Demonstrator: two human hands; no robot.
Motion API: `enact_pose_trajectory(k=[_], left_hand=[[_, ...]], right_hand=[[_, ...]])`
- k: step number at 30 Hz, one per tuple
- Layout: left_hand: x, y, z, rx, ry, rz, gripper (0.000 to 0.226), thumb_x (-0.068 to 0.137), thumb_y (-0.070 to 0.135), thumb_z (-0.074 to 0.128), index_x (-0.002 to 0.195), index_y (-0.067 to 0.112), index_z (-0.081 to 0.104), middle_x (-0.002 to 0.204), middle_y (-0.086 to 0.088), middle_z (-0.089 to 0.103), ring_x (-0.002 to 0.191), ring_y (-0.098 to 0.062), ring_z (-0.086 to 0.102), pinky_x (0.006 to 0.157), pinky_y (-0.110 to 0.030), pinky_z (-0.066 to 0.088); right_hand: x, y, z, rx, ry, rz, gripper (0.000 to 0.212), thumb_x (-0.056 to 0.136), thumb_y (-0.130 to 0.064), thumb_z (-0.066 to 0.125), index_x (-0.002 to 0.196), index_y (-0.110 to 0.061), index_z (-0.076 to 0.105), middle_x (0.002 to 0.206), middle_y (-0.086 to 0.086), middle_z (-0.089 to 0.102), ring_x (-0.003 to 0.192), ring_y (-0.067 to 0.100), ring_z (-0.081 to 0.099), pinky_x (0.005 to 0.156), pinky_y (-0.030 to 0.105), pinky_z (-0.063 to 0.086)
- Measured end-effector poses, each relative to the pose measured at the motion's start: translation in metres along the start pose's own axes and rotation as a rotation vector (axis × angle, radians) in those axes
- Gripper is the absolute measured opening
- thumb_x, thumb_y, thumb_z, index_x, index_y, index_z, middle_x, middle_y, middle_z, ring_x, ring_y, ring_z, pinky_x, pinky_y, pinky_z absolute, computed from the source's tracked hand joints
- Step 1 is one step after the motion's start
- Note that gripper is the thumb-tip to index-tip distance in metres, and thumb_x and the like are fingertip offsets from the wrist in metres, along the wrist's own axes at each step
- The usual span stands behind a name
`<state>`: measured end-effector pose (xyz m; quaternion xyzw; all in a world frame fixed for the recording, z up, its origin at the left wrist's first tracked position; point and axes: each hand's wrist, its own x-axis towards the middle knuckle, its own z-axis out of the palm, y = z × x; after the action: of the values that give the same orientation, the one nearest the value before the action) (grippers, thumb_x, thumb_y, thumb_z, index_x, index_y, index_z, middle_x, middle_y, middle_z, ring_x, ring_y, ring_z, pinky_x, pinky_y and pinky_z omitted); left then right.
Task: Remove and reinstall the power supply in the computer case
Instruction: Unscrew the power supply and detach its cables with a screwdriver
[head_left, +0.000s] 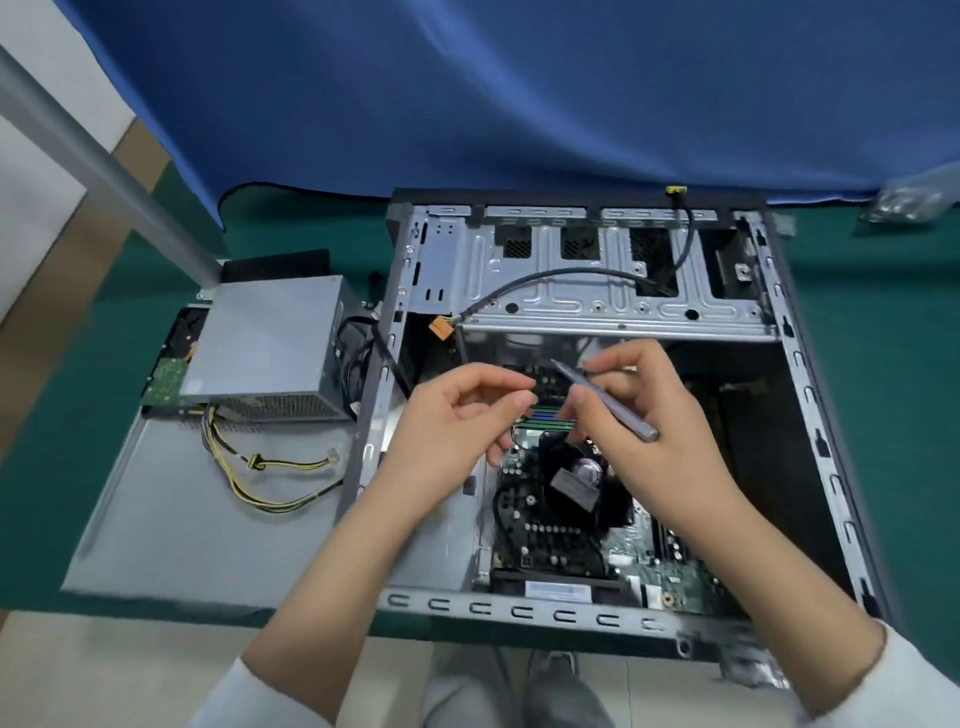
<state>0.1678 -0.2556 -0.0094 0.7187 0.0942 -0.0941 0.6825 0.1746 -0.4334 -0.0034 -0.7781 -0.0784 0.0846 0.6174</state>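
Power supply (265, 343) sat outside computer case (582, 415), on side panel (197, 509) at left, cables loose. Right hand (639, 415) gripped screwdriver (605, 400); left hand (457, 421) half curled, fingertips near tip, hold unclear. Removal seemed finished; next move probably needs tool put down, unit lifted back.

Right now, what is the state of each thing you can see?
Power supply: out of case, lying on side panel.
Computer case: open, lying flat.
Yellow cables: loose, unplugged.
Screwdriver: held by right hand.
Left hand: curled, seemingly empty.
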Motion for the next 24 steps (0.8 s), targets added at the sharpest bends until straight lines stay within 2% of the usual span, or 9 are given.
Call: enact_pose_trajectory(k=[3, 6, 12, 16, 19, 24], left_hand=[[-0.003, -0.008, 0.013, -0.065, 0.005, -0.032, 0.008, 0.085, 0.011, 0.069, 0.090, 0.017, 0.071, 0.073, -0.012, 0.068, 0.052, -0.010, 0.055, 0.049, -0.020, 0.047], [-0.002, -0.015, 0.023, -0.114, -0.001, -0.077, 0.009, 0.088, 0.010, 0.065, 0.094, 0.016, 0.069, 0.085, -0.007, 0.073, 0.054, -0.008, 0.056, 0.051, -0.019, 0.048], [0.006, -0.016, 0.022, -0.257, -0.049, -0.137, 0.012, 0.090, 0.009, 0.060, 0.098, 0.013, 0.069, 0.086, -0.002, 0.074, 0.055, -0.004, 0.056, 0.052, -0.014, 0.047], [0.004, -0.017, 0.021, -0.299, -0.072, -0.149, 0.014, 0.087, 0.011, 0.061, 0.098, 0.012, 0.069, 0.086, -0.001, 0.074, 0.055, -0.003, 0.055, 0.051, -0.013, 0.047], [0.003, -0.015, 0.023, -0.289, -0.082, -0.155, 0.023, 0.077, 0.019, 0.066, 0.099, 0.012, 0.068, 0.084, 0.000, 0.073, 0.055, -0.003, 0.054, 0.052, -0.013, 0.047], [0.001, -0.016, 0.025, -0.276, -0.074, -0.173, 0.015, 0.086, 0.011, 0.062, 0.099, 0.010, 0.068, 0.080, 0.001, 0.073, 0.053, -0.003, 0.055, 0.052, -0.013, 0.048]], right_hand=[[-0.014, 0.008, -0.005, 0.170, 0.047, 0.066, 0.013, 0.093, -0.012, 0.059, 0.096, -0.021, 0.049, 0.083, -0.001, 0.073, 0.077, 0.015, 0.072, 0.055, 0.015, 0.048], [-0.021, 0.013, -0.009, 0.301, 0.105, 0.118, 0.010, 0.091, -0.006, 0.059, 0.090, -0.014, 0.054, 0.080, 0.005, 0.074, 0.079, 0.019, 0.072, 0.054, 0.019, 0.051], [-0.014, 0.011, -0.015, 0.367, 0.178, 0.117, 0.004, 0.089, -0.009, 0.062, 0.091, -0.011, 0.064, 0.076, 0.009, 0.073, 0.078, 0.019, 0.072, 0.056, 0.024, 0.055], [-0.017, 0.010, -0.016, 0.414, 0.136, 0.148, 0.009, 0.094, -0.008, 0.053, 0.093, -0.009, 0.063, 0.075, 0.010, 0.072, 0.074, 0.023, 0.072, 0.051, 0.022, 0.052], [-0.019, 0.011, -0.016, 0.401, 0.099, 0.151, 0.007, 0.095, -0.006, 0.052, 0.093, -0.010, 0.058, 0.076, 0.008, 0.072, 0.074, 0.025, 0.072, 0.052, 0.022, 0.052], [-0.022, 0.013, -0.017, 0.390, 0.063, 0.129, 0.009, 0.094, -0.004, 0.052, 0.089, -0.011, 0.054, 0.075, 0.007, 0.071, 0.076, 0.025, 0.072, 0.055, 0.022, 0.052]])
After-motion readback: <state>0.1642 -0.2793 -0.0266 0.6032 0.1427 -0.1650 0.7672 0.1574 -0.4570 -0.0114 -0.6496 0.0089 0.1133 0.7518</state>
